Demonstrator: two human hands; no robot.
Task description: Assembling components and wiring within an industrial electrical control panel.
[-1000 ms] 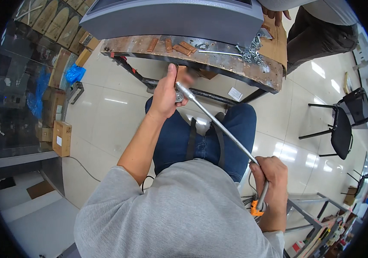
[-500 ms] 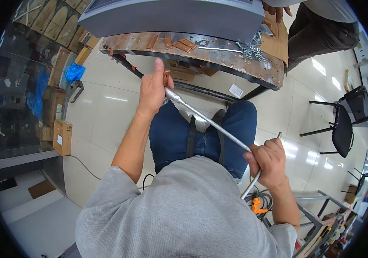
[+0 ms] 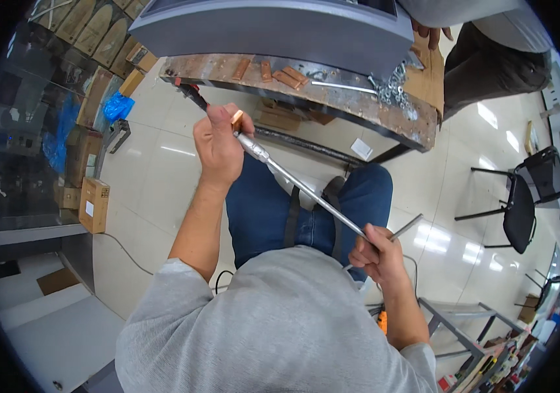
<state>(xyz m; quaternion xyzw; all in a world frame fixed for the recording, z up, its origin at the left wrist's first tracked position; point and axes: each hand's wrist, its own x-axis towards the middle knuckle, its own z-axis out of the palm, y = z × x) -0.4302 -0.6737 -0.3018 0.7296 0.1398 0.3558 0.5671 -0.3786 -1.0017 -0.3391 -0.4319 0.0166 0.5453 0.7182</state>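
In front of my lap, my left hand (image 3: pixel 219 144) is closed on a small copper bar (image 3: pixel 236 120), pinched between thumb and fingers. The socket end of a long silver T-handle socket wrench (image 3: pixel 312 195) meets the bar at that hand; whatever fastener sits inside is hidden. Its shaft slants down to the right across my thighs. Wrapped round the far end, where the crossbar passes through, is my right hand (image 3: pixel 379 254). One end of the crossbar sticks out to the upper right of that fist, and the other shows faintly at its lower left.
On the worn workbench (image 3: pixel 201 69) stands a large grey metal cabinet (image 3: pixel 273 40). Several copper bars (image 3: pixel 266 71), a metal rod (image 3: pixel 343 87) and a heap of bolts and nuts (image 3: pixel 394 90) lie along its edge. Another person (image 3: pixel 492 69) stands far right, near a black chair (image 3: pixel 519 209).
My right hand has moved left, turning the wrench's crossbar to a new angle. My left hand has shifted slightly left and down, its thumb now folded over the copper bar.
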